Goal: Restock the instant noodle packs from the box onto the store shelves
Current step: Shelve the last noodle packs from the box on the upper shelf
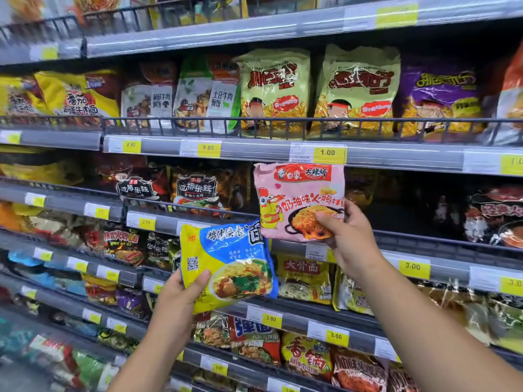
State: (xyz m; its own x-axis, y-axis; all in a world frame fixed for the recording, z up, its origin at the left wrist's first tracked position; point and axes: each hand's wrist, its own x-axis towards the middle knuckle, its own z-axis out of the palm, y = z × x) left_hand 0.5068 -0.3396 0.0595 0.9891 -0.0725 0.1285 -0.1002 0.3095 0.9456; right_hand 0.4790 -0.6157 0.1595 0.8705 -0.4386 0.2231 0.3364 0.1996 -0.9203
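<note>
My left hand point(181, 292) grips a blue and yellow noodle pack point(229, 264) by its lower left corner, held upright in front of the shelves. My right hand point(348, 239) pinches a pink noodle pack point(297, 199) with a cartoon chicken at its lower right corner. The pink pack is raised in front of the second shelf from the middle, just under a 1.00 price tag point(328, 154). Behind it that shelf point(410, 210) has a dark gap with few packs. The box is not in view.
Grey store shelves point(254, 148) with wire front rails and yellow price tags fill the view. They hold many noodle and snack packs: green and purple bags above, black packs point(195, 188) at left, yellow packs point(302, 275) below my right hand.
</note>
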